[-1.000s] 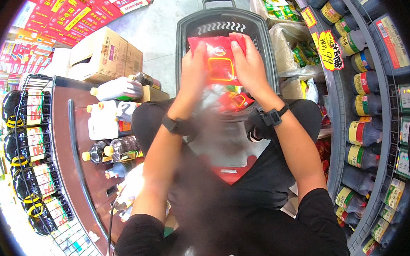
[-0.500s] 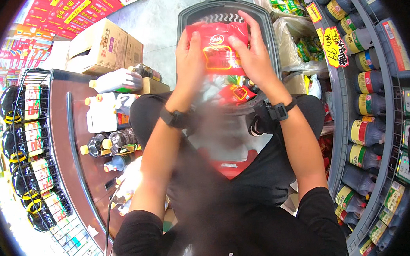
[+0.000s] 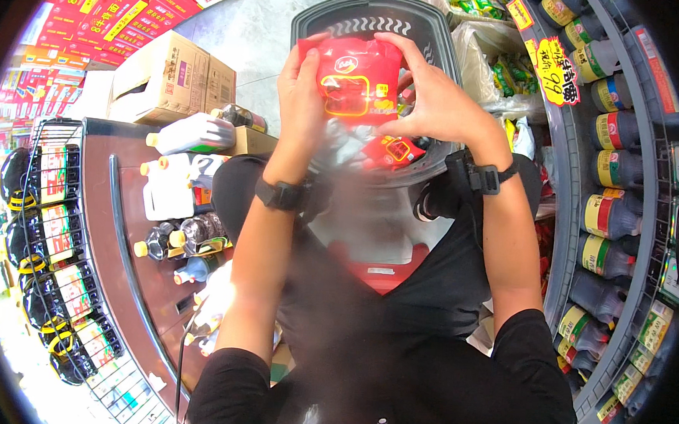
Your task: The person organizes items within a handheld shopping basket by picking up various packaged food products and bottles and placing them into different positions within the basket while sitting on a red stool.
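A red plastic food packet (image 3: pixel 353 78) with a yellow-framed panel is held up over a dark grey shopping basket (image 3: pixel 298 27). My left hand (image 3: pixel 301 102) is closed along the packet's left edge, thumb on its front. At the other side, my right hand (image 3: pixel 446 106) has its fingers on the top right corner and its thumb near the lower right edge. Below the packet, inside the basket, lie a smaller red packet (image 3: pixel 392 151) and some whitish plastic bags (image 3: pixel 343 145), partly hidden.
Sauce bottles fill the shelf (image 3: pixel 565 158) on my right. Open bags of green packets (image 3: pixel 508 76) stand beside the basket. To the left are a cardboard box (image 3: pixel 179 81), white jugs (image 3: pixel 173 188), dark bottles (image 3: pixel 200 231) and a wire rack (image 3: pixel 62 236). Red cartons (image 3: pixel 119 16) are stacked beyond.
My right thumb has slid from the packet's front down to its lower right edge, and the right hand has turned. The packet has shifted slightly left.
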